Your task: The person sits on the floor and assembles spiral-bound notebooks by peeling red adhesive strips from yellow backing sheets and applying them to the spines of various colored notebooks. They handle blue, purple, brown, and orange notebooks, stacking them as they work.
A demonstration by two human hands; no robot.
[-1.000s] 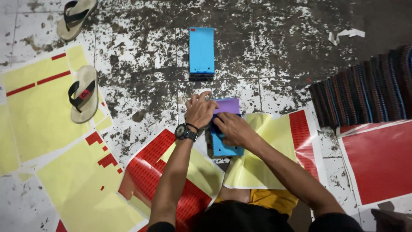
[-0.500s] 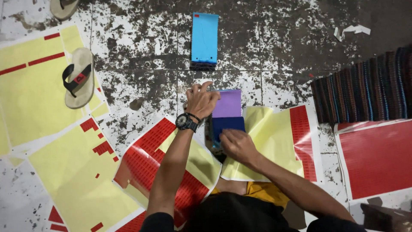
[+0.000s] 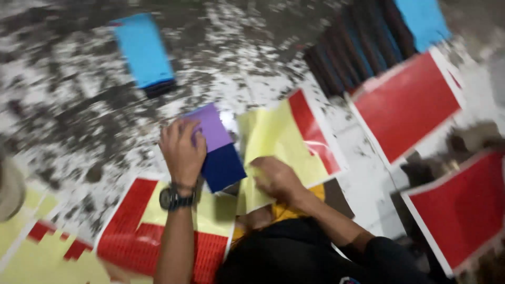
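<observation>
On the speckled floor before me lies a stack of purple card over dark blue card. My left hand presses flat, fingers spread, on the purple card's edge. My right hand rests loosely curled on a yellow sheet, gripping nothing clearly.

Purple sheet laid flat and tilted on the speckled floor, its lower end overlapped by a dark blue sheet, yellow sheet with red band spread just beside them, slightly curled.
</observation>
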